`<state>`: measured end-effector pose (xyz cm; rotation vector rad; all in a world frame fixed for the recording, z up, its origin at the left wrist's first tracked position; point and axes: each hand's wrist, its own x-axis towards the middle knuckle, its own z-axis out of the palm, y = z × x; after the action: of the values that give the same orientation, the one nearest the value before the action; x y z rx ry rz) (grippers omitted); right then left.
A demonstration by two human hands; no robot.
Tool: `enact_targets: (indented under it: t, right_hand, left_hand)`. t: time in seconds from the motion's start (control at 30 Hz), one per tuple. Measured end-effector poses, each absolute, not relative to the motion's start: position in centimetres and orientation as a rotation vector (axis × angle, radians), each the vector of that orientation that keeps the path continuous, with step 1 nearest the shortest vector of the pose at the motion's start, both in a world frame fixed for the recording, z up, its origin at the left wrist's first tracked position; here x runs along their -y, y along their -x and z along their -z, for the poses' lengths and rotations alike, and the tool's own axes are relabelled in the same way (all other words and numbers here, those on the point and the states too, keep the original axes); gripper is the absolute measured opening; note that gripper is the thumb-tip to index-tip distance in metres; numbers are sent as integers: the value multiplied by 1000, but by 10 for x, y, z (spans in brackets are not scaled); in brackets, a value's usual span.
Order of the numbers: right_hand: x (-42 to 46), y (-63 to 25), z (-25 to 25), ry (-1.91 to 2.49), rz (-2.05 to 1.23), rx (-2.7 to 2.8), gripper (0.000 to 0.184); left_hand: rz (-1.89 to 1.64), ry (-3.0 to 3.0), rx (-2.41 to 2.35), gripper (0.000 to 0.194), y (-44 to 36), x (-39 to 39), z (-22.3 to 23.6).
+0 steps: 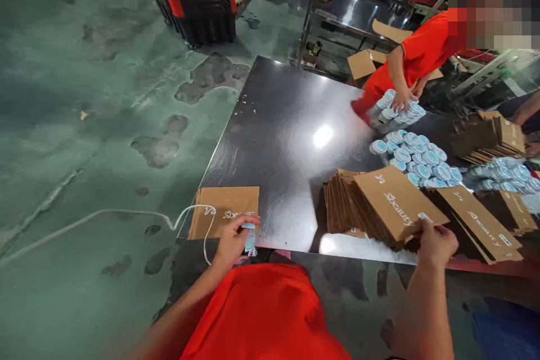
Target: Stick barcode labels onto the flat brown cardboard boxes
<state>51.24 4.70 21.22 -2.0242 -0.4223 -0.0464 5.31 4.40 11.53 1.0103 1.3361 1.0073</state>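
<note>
Pale blue packet pinched firm in the left hand, just above a flat kraft carton at the near-left corner of the surface! Right hand narrow at the top carton of the big stack, though what it grips is hard to call. Beyond, blue-lidded tins lie loose, none boxed in view, more flat cartons sit unfolded, and a co-worker's hand presses a tin pile at the far edge.
</note>
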Motion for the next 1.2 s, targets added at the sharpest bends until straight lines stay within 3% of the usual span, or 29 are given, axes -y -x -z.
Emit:
enact_targets:
  t: [0.1,0.17,0.3,0.4,0.53,0.97,1.2]
  right_hand:
    - [-43,-480,-204,2182,384,545,33]
    - [-49,-420,-195,2029,315,759,34]
    - [-61,-279,-172,1598,-980,1204,29]
    - [-57,-208,-155,1390,-1424,1383,18]
    - [-46,-176,-140,1394,-1432,1379,12]
    - [-62,-160,-104,1461,-1451,1404,18]
    - [-118,-170,-34,1876,-1122,1439,17]
  left_hand:
    - [-1021,-1012,-1304,22,-61,-43,-121]
    - [-1014,-1028,-1301,23,-63,-41,-125]
    - [-1000,-936,-1326,30,-61,-37,-131]
    - [-1004,-853,-1316,27,-54,-34,-133]
    - [-1005,-827,-1349,18,-38,-32,-132]
    - [-793,-941,-1537,34,-10,-41,-97]
    - [-842,-812,-1511,24,-4,-47,-45]
